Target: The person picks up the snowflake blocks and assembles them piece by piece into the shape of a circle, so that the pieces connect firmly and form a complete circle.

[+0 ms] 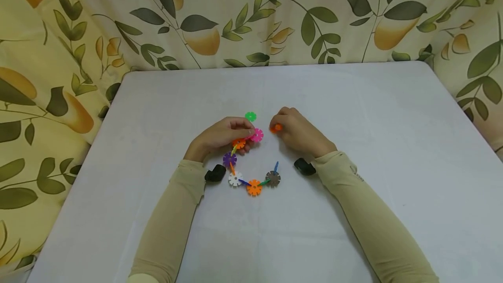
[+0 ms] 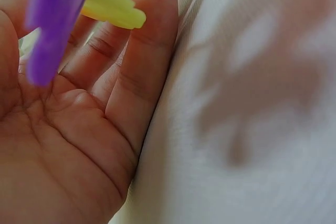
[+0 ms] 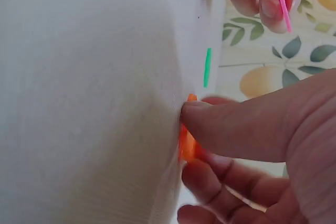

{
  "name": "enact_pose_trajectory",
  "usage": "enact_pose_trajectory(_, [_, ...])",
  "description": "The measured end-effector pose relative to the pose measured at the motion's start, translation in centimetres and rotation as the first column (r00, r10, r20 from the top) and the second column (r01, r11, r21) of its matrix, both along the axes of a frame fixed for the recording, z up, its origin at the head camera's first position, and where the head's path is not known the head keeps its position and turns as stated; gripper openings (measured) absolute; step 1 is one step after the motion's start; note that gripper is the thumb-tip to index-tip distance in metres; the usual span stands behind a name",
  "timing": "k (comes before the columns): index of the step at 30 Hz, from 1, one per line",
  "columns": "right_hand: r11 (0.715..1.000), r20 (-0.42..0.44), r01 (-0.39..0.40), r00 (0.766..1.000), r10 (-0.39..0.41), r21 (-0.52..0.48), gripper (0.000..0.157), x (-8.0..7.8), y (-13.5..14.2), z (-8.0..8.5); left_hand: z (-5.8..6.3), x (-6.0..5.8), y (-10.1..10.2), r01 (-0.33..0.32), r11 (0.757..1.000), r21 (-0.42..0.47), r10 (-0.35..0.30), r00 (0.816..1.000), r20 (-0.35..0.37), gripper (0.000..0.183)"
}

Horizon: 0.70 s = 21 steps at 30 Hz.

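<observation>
A curved chain of notched plastic snowflake discs lies on the table. It runs from a grey-brown disc (image 1: 273,178) through an orange disc (image 1: 254,188), a white disc (image 1: 235,179) and a purple disc (image 1: 229,159) up to my left hand (image 1: 220,136). Finger and thumb there pinch a pink disc (image 1: 257,135) at the chain's upper end. In the left wrist view, the purple disc (image 2: 58,19) and a yellow disc (image 2: 113,9) hang before the palm. Across a small gap, my right hand (image 1: 300,131) pinches an orange disc (image 3: 189,142) close to the tabletop.
A loose green disc (image 1: 250,116) lies just beyond the left fingertips. Black wrist cameras (image 1: 215,173) sit at both cuffs. The white-covered table (image 1: 353,99) meets a leaf-patterned curtain (image 1: 243,16) at its back and left.
</observation>
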State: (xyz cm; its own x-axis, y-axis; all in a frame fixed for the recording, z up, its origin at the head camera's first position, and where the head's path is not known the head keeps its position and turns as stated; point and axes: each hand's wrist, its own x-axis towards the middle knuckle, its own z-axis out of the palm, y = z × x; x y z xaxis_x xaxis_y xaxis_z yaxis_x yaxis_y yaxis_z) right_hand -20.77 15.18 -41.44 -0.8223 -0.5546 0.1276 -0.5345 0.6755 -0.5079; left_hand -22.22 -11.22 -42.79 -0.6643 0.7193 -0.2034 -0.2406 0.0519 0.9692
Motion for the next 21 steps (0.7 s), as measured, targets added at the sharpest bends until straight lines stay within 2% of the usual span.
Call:
enact_pose_trajectory(3, [0.998,0.076,0.054,0.996,-0.055,0.012,0.023,0.1,-0.1,0.3,0.1,0.0,0.0,-0.012,1.0,-0.001,0.012,1.0,0.015,0.013])
enact_pose_trajectory(6, [0.996,0.117,0.081,0.99,-0.083,0.02,0.023,0.0,-0.1,0.4,0.2,0.0,0.0,-0.017,1.0,-0.009,0.017,1.0,0.021,0.013])
enact_pose_trajectory(11, [0.996,0.113,0.069,0.992,-0.062,-0.061,0.012,0.0,0.0,0.6,0.2,0.0,0.0,-0.025,1.0,-0.013,0.025,1.0,0.005,0.012])
enact_pose_trajectory(15, [0.985,0.122,0.057,0.992,-0.038,-0.161,0.014,0.2,-0.2,0.9,0.0,0.0,-0.1,-0.047,0.999,-0.017,0.046,0.999,-0.017,0.013])
enact_pose_trajectory(21, [0.981,0.132,0.028,0.991,-0.002,-0.192,0.013,0.4,-0.3,1.3,0.1,-0.2,0.0,-0.067,0.996,-0.058,0.065,0.997,-0.045,0.015])
